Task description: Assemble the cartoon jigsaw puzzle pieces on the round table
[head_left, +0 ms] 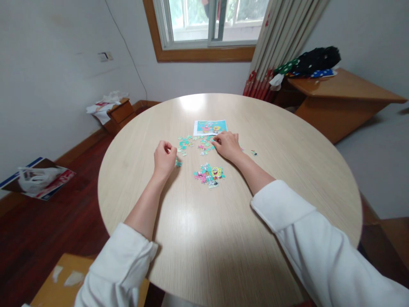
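My left hand (165,159) is held over the table left of the puzzle pieces. Its fingers are curled against the thumb, and whatever they may hold is hidden. My right hand (227,146) reaches in from the right, its fingertips pinched down on a jigsaw piece at the edge of the loose jigsaw pieces (187,143). Between my forearms lies a partly joined jigsaw puzzle (209,174) with pink, teal and yellow cartoon figures. Behind the loose pieces rests a reference picture (210,127) of such figures, its near right edge beside my right hand.
The round wooden table (287,170) carries everything. A stray dark-marked piece (254,152) lies apart on the right. Beyond are a window (211,25), a curtain (281,34) and a side desk (345,89) with cloths. A wooden stool (60,281) stands at the near left.
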Action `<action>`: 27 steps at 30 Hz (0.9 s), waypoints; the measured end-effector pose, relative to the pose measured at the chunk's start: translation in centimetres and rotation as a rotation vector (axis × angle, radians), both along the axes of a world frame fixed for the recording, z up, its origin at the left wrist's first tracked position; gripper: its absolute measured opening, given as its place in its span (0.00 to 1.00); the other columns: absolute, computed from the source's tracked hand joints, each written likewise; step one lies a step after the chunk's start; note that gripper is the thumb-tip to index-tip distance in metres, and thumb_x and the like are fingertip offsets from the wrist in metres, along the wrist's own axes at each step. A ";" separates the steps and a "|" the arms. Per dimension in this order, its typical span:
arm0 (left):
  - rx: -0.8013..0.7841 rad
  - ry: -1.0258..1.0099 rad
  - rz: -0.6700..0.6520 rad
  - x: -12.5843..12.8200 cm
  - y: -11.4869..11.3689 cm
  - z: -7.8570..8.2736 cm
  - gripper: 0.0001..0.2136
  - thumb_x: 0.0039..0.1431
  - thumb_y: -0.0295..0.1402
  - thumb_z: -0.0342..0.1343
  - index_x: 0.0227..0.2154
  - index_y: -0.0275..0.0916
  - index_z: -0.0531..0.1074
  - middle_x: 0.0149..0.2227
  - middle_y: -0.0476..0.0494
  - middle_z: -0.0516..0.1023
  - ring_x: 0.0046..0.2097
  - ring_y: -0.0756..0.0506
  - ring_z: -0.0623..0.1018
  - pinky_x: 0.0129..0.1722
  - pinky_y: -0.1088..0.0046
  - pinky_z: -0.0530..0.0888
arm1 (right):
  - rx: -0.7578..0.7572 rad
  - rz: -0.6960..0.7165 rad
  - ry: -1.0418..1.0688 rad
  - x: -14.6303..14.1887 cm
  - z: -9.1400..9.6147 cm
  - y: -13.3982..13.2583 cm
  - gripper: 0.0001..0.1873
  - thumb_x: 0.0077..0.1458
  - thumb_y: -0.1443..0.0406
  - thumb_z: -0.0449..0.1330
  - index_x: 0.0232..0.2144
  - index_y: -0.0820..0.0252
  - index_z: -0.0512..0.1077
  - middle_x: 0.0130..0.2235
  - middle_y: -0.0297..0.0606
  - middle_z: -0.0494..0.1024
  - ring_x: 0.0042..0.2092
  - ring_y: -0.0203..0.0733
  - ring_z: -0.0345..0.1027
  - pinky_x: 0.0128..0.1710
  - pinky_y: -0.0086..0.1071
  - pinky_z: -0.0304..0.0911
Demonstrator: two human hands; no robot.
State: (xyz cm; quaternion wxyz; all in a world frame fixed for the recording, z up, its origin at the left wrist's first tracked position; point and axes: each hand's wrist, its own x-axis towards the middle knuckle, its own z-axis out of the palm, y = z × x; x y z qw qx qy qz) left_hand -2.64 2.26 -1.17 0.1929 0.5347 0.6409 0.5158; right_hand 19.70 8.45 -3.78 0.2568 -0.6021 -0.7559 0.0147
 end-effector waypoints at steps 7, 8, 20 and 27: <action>-0.002 0.106 -0.026 0.0 -0.4 0.2 0.10 0.42 0.23 0.55 0.16 0.40 0.59 0.19 0.55 0.62 0.25 0.51 0.62 0.29 0.73 0.59 | -0.029 0.005 -0.037 -0.1 0.4 -0.3 0.11 0.59 0.64 0.55 0.37 0.59 0.77 0.44 0.49 0.78 0.50 0.55 0.64 0.47 0.46 0.50; 0.001 0.107 -0.029 -0.1 -0.3 0.1 0.10 0.42 0.23 0.55 0.16 0.39 0.59 0.19 0.55 0.61 0.25 0.51 0.61 0.29 0.73 0.58 | -0.027 0.004 -0.031 -0.2 0.5 -0.4 0.11 0.59 0.64 0.55 0.37 0.60 0.77 0.44 0.49 0.78 0.50 0.55 0.64 0.48 0.46 0.50; 0.012 0.088 -0.027 -0.3 0.0 -0.1 0.11 0.40 0.24 0.55 0.15 0.40 0.57 0.19 0.56 0.60 0.24 0.52 0.61 0.28 0.73 0.58 | -0.059 0.356 0.084 0.5 1.3 -0.9 0.09 0.55 0.61 0.62 0.35 0.57 0.78 0.42 0.41 0.78 0.49 0.49 0.67 0.51 0.43 0.50; 0.003 0.094 -0.022 -0.4 0.2 -0.2 0.10 0.40 0.24 0.56 0.16 0.40 0.58 0.19 0.56 0.61 0.24 0.52 0.61 0.27 0.73 0.58 | -0.109 0.354 0.076 0.7 1.3 -1.1 0.05 0.52 0.64 0.64 0.33 0.56 0.80 0.43 0.40 0.78 0.49 0.48 0.67 0.51 0.44 0.49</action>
